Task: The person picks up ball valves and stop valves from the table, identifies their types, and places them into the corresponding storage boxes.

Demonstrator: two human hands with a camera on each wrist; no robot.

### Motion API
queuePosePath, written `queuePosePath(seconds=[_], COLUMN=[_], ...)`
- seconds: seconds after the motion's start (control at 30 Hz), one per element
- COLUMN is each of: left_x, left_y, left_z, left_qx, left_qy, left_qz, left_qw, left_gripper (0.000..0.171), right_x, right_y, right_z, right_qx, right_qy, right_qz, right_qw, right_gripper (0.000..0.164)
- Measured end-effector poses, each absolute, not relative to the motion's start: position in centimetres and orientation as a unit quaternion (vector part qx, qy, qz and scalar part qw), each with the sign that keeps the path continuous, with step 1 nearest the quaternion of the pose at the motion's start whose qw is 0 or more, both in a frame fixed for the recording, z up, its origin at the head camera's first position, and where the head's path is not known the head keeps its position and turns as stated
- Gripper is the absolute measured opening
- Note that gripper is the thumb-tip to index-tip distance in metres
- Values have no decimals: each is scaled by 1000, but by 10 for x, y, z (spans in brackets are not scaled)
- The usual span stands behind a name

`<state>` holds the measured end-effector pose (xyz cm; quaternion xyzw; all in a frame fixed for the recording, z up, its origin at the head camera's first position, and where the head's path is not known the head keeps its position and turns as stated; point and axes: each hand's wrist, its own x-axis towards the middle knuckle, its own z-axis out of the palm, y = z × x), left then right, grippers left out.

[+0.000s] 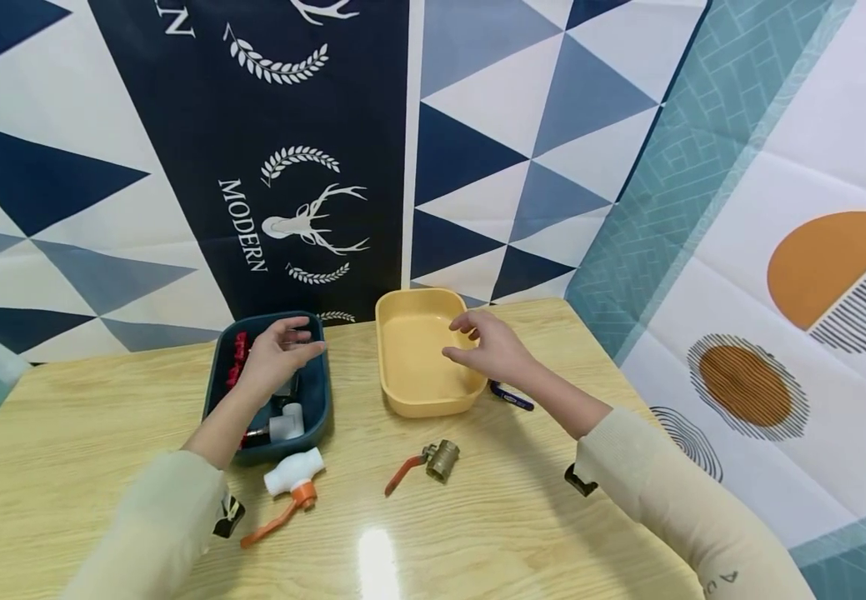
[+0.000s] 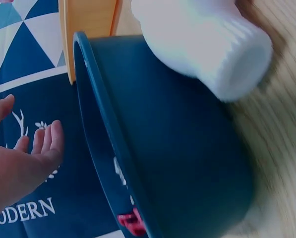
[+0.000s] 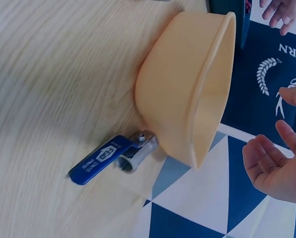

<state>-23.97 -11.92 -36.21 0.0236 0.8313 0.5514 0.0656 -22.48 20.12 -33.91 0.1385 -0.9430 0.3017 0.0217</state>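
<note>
My left hand [image 1: 278,357] hovers above a dark blue bin [image 1: 319,375], its fingers loosely bent around nothing. Inside that bin lie red pieces [image 1: 240,348], a grey pipe fitting [image 1: 287,423] and dark parts, partly hidden by the hand and forearm. Over the right side of a yellow bin [image 1: 421,362] is my right hand [image 1: 498,348], fingers relaxed and holding nothing. The yellow bin shows only its bare floor. Beside it, under the right forearm, sits a metal ball valve with a blue lever [image 3: 105,157].
A white ball valve [image 1: 292,473] with an orange handle lies in front of the dark blue bin. A brass ball valve [image 1: 443,460] with a red lever lies in front of the yellow one. Patterned cloth [image 1: 478,192] hangs behind the wooden table [image 1: 493,525].
</note>
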Motion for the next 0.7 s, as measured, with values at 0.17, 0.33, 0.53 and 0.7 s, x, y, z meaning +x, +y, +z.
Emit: queuePosePath(seconds=[0.17,0.33,0.53,0.7], left_x=[-245,-250,-252,-253], left_y=[-104,-89,-71,-59], left_z=[-367,-374,-381,-386], left_qx=[14,7,5,3], left_qy=[829,825,806,805], left_qz=[556,562,587,589], left_qw=[59,61,70,69], left_gripper=[60,58,58,58], right_x=[-228,-232,-233,-235], right_y=[211,219,226,233], right_z=[-345,-352,-357,-361], right_qx=[129,118,99,76], right_qy=[-942,-943,-941,-941], right_qz=[310,311,323,329], right_qw=[24,26,22,8], right_gripper=[42,40,39,42])
